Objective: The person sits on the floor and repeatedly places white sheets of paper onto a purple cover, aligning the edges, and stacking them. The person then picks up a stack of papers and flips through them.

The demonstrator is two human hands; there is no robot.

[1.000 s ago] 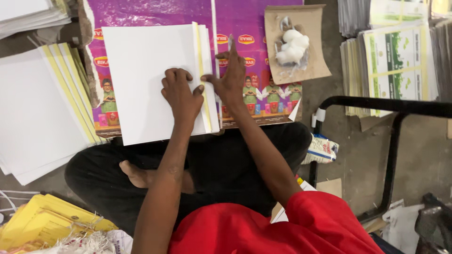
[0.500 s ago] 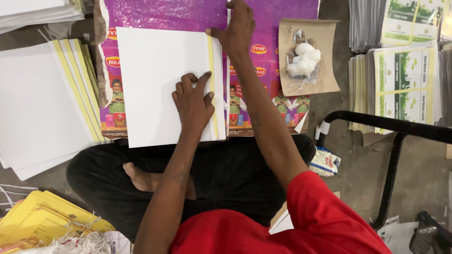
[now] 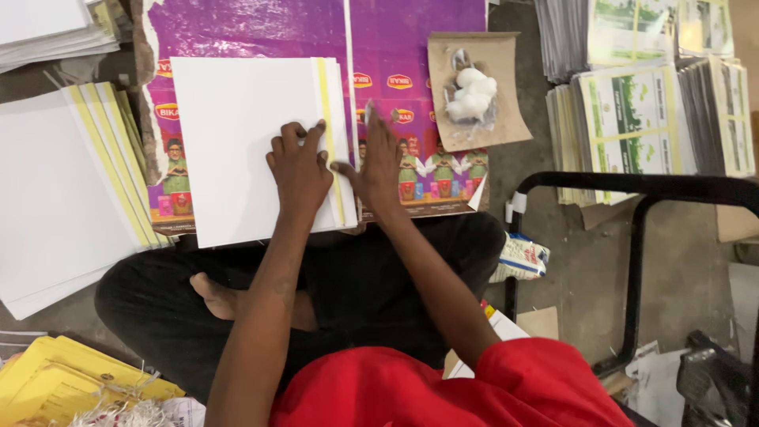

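A white booklet with a yellow strip down its right edge lies on a purple printed sheet in front of my crossed legs. My left hand presses flat on the booklet near the strip, fingers spread. Just beside it, my right hand rests with its fingers against the booklet's right edge and the purple sheet. Neither hand holds anything.
A stack of white booklets with yellow edges lies at the left. A brown card with white lumps in clear wrap sits at the right. Printed green-and-white stacks, a black metal frame and yellow folders surround me.
My right hand has come back from the booklet's top right corner down to its right edge, close to my left hand. My left hand stays pressed on the booklet.
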